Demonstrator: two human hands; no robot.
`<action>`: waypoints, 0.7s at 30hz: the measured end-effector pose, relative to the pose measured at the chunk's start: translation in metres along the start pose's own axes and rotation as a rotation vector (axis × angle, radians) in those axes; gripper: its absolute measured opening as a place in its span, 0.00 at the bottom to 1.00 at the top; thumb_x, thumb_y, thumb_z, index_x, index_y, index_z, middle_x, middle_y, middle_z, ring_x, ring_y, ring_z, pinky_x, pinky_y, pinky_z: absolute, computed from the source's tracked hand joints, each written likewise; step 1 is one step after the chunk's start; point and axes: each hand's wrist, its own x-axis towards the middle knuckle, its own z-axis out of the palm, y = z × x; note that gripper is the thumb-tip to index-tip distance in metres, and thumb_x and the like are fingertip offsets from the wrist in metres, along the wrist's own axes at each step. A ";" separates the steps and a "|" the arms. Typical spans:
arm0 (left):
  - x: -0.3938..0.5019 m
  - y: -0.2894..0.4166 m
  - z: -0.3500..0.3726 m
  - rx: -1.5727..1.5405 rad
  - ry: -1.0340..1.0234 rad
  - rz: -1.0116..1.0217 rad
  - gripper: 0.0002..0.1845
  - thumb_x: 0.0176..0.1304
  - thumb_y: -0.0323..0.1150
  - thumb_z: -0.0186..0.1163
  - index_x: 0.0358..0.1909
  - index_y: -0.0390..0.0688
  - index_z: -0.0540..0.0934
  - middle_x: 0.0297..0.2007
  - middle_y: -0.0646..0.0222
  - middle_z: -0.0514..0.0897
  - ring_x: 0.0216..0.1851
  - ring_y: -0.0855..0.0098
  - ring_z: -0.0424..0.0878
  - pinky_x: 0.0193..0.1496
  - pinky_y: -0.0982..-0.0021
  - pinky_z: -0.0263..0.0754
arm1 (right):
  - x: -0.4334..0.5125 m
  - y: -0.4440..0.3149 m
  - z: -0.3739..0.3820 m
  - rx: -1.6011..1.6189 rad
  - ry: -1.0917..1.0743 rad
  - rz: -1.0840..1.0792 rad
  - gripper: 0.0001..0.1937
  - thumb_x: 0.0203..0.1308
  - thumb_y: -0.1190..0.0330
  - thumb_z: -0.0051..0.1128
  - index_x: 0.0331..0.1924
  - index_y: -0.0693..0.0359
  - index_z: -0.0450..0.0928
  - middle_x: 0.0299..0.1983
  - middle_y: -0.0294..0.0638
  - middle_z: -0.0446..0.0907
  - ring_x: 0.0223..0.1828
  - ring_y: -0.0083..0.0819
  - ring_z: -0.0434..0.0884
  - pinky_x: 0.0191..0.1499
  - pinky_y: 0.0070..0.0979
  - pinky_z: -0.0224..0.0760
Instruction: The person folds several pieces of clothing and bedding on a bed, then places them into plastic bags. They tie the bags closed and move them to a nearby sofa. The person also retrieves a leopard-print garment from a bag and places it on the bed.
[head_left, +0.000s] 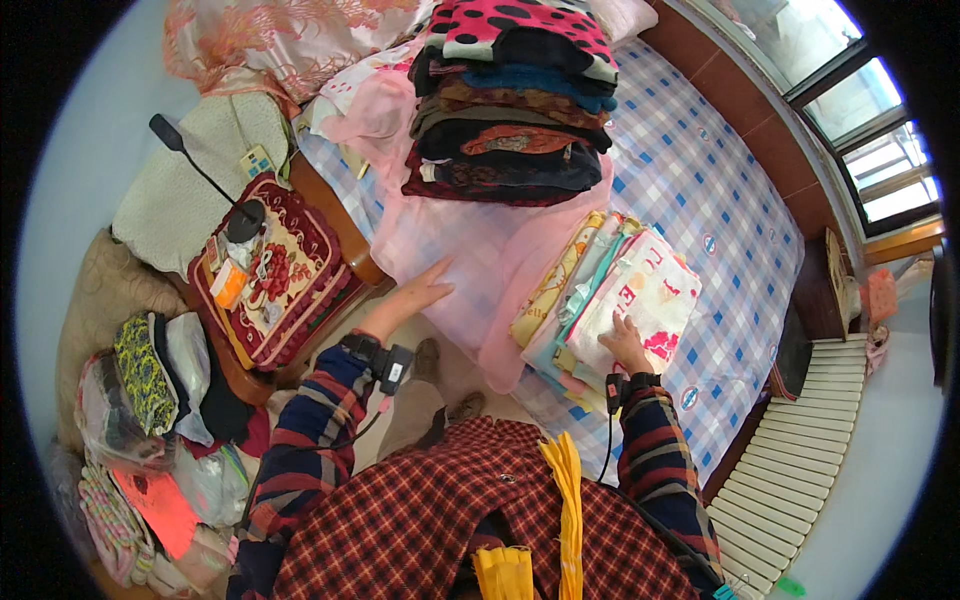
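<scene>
My right hand (630, 345) lies with spread fingers on a white printed cloth (645, 292), the top of a stack of folded fabrics on the bed. My left hand (416, 296) is held out with its fingers apart and nothing in it, at the near edge of a sheer pink cloth (442, 232); whether it touches the cloth I cannot tell. On the far part of that cloth stands a tall pile of folded clothes (517, 142), dark ones below and a pink one with black spots on top.
A checked sheet (720, 202) covers the bed. Left of it, a small table with a red floral cover (300, 262) bears a black desk lamp (244, 217) and an orange packet (230, 285). Bagged and loose clothes (150, 375) lie at far left; a white radiator (795, 435) stands at right.
</scene>
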 end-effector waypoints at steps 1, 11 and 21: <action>-0.006 -0.003 -0.003 -0.022 -0.003 0.052 0.40 0.61 0.50 0.55 0.70 0.45 0.53 0.65 0.65 0.62 0.60 0.69 0.65 0.57 0.68 0.64 | 0.000 0.000 0.000 0.007 0.008 -0.030 0.40 0.47 0.50 0.58 0.67 0.50 0.58 0.68 0.55 0.55 0.66 0.59 0.57 0.64 0.47 0.57; -0.179 -0.079 0.030 -0.031 -0.130 -0.776 0.39 0.56 0.55 0.57 0.67 0.48 0.61 0.58 0.65 0.72 0.52 0.66 0.73 0.54 0.60 0.66 | 0.001 0.003 0.004 -0.018 0.020 -0.005 0.41 0.47 0.49 0.58 0.68 0.47 0.57 0.68 0.52 0.55 0.66 0.58 0.58 0.63 0.48 0.58; -0.174 -0.094 0.031 0.023 -0.152 -0.809 0.38 0.58 0.52 0.54 0.68 0.45 0.59 0.58 0.61 0.71 0.55 0.62 0.72 0.55 0.59 0.66 | -0.006 -0.001 -0.001 -0.015 0.043 -0.031 0.40 0.47 0.50 0.58 0.67 0.48 0.59 0.67 0.53 0.56 0.64 0.60 0.60 0.62 0.48 0.59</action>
